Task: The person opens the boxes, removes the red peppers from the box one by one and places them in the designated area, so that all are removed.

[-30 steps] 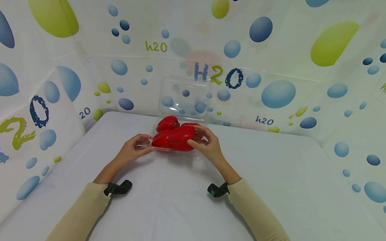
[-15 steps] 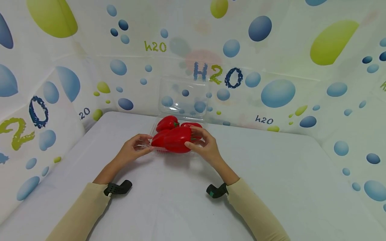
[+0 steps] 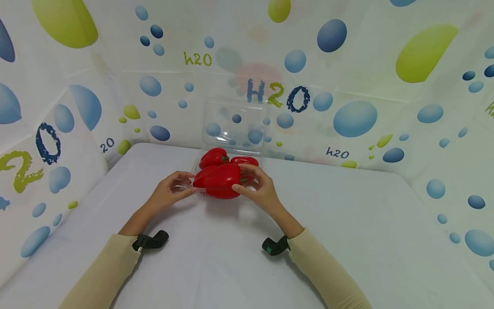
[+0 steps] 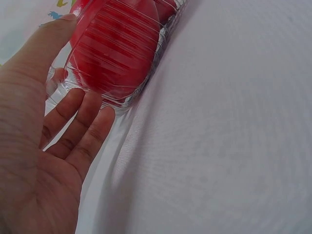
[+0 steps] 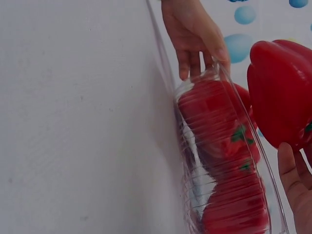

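A clear plastic clamshell container [image 5: 197, 192] stands on the table with several red bell peppers [image 3: 212, 158] inside. My left hand [image 3: 170, 190] holds its left end, thumb at the rim and fingers against the ribbed side wall. In my right hand [image 3: 260, 189] is another red bell pepper [image 3: 224, 182], gripped near its green stem end with the thumb in front and fingers behind. The right wrist view shows this pepper above the container's rim, apart from it. From the head it covers part of the peppers below.
The transparent lid [image 3: 235, 137] stands raised at the back, hinged to the container. A white cloth [image 3: 347, 231] covers the table. Behind rises a patterned backdrop [image 3: 231, 25] with blue and green drops. Each wrist wears a black camera mount [image 3: 152, 240].
My right hand has drawn the gripped pepper slightly left and toward me, uncovering more of the pepper at the back right. The left hand and the container have stayed put.
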`<state>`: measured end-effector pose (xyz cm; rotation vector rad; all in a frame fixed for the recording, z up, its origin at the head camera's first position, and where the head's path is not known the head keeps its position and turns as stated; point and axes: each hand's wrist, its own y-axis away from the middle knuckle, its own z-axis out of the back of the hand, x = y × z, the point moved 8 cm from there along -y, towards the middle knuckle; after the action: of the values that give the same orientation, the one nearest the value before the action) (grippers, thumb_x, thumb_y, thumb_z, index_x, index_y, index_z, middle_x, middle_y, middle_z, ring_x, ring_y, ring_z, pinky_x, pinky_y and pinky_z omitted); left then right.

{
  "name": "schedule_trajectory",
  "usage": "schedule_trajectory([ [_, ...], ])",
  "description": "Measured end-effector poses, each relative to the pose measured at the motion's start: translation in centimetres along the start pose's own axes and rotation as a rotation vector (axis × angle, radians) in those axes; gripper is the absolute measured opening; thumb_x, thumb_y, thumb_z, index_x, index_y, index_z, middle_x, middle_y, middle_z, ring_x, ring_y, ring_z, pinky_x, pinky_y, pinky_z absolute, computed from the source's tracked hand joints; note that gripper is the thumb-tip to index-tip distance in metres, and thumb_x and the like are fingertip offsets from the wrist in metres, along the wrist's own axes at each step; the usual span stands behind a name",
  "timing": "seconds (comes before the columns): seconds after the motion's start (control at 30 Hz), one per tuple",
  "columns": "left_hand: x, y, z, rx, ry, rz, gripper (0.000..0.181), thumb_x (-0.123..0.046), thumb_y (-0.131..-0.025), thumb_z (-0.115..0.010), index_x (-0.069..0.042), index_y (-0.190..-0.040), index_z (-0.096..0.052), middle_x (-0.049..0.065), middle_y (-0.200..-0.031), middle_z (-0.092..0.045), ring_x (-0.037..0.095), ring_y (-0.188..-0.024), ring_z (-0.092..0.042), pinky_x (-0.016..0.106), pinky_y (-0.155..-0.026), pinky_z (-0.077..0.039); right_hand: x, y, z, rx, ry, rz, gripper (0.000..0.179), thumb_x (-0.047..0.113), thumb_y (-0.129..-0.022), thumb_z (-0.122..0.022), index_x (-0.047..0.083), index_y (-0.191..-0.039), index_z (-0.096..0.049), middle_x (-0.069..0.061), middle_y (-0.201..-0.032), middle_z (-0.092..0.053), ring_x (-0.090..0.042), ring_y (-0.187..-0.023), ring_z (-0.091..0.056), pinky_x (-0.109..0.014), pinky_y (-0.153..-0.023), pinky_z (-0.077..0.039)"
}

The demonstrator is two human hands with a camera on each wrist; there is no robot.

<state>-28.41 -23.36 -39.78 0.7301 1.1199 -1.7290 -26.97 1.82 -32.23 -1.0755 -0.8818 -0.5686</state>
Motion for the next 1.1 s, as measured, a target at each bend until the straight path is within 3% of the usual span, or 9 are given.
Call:
schedule_trajectory([
  [0.1,0.1,0.0,-0.1,0.013,-0.001,0.015,0.044,-0.012,-0.086,-0.074,-0.002,-0.125,-0.056,0.013,-0.108,-0.061,0.004,-0.093,-0.06,0.014,-0.08,-0.052,0.0,0.0,-0.2,0.009,0.004,0.015,0.053,-0.009,-0.081,-0.069,-0.012,-0.13,-0.048,-0.029,-0.126,-0.054,-0.044,-0.108,-0.057,-0.059,-0.088,-0.051],
  [0.33,0.3,-0.1,-0.2,0.044,0.007,0.055,0.046,-0.011,-0.088,-0.073,0.001,-0.128,-0.054,0.02,-0.111,-0.06,0.004,-0.093,-0.06,0.015,-0.081,-0.052,-2.7,-0.1,-0.6,0.03,-0.005,0.027,0.06,-0.01,-0.079,-0.071,-0.006,-0.134,-0.048,-0.026,-0.127,-0.055,-0.039,-0.109,-0.058,-0.054,-0.084,-0.054],
  [0.63,0.3,-0.1,-0.2,0.043,0.005,0.063,0.044,-0.011,-0.089,-0.071,0.0,-0.128,-0.054,0.02,-0.11,-0.06,0.004,-0.093,-0.061,0.016,-0.081,-0.052,-3.0,0.1,-1.0,0.06,-0.012,0.058,0.058,0.003,-0.08,-0.075,-0.001,-0.133,-0.051,-0.02,-0.124,-0.059,-0.03,-0.108,-0.06,-0.038,-0.083,-0.057],
  [0.83,0.1,-0.2,-0.2,0.045,0.002,0.056,0.045,-0.009,-0.089,-0.071,0.0,-0.13,-0.052,0.021,-0.115,-0.06,0.008,-0.095,-0.06,0.016,-0.081,-0.052,-3.1,0.2,-1.4,0.074,-0.011,0.042,0.059,0.006,-0.079,-0.077,0.0,-0.132,-0.052,-0.018,-0.125,-0.059,-0.028,-0.107,-0.06,-0.037,-0.082,-0.057],
  [1.07,0.1,-0.2,-0.2,0.047,0.004,0.052,0.045,-0.008,-0.089,-0.07,0.0,-0.13,-0.053,0.02,-0.116,-0.059,0.013,-0.099,-0.059,0.015,-0.083,-0.051,-3.1,0.3,-2.0,0.101,-0.025,0.045,0.06,0.009,-0.079,-0.078,0.001,-0.133,-0.052,-0.016,-0.128,-0.058,-0.027,-0.11,-0.059,-0.048,-0.083,-0.056],
  [1.1,0.1,-0.1,-0.2,0.047,0.002,0.052,0.045,-0.008,-0.089,-0.07,0.0,-0.13,-0.053,0.02,-0.116,-0.059,0.015,-0.1,-0.059,0.015,-0.083,-0.051,-3.1,0.4,-2.0,0.105,-0.029,0.047,0.059,0.009,-0.079,-0.078,0.001,-0.133,-0.052,-0.016,-0.128,-0.058,-0.027,-0.11,-0.059,-0.045,-0.083,-0.056],
])
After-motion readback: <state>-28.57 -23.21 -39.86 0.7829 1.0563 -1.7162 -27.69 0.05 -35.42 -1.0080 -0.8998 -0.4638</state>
